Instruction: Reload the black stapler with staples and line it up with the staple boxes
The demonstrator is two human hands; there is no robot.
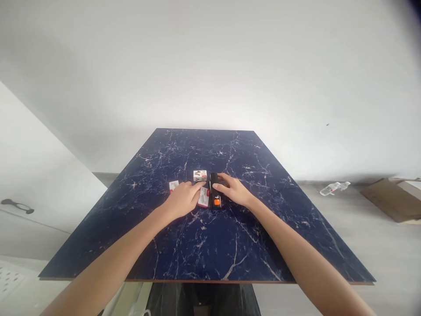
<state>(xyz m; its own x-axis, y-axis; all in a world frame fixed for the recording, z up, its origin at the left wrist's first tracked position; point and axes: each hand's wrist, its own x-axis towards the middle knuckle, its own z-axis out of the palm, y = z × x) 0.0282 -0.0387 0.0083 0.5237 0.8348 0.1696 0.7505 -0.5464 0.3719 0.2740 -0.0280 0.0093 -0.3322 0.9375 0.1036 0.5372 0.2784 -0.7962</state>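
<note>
A long black stapler-like object (213, 189) with an orange patch lies on the dark blue marbled table (204, 250). My right hand (234, 189) grips it from the right, thumb on top and fingers at its far end. Close on its left is my left hand (184, 198), index finger stretched towards it and the thumb apart; the other fingers are partly hidden. A white and red packet (204, 197) sits between that hand and the black object. Another white and red packet (174, 185) shows past the left hand. Just beyond stands a small white printed box (200, 175).
The table's far edge is near a pale wall (210, 66). To the right on the floor are a clear plastic bottle (332, 188) and an open cardboard box (390, 199). A white door with a dark handle (18, 206) is at the left.
</note>
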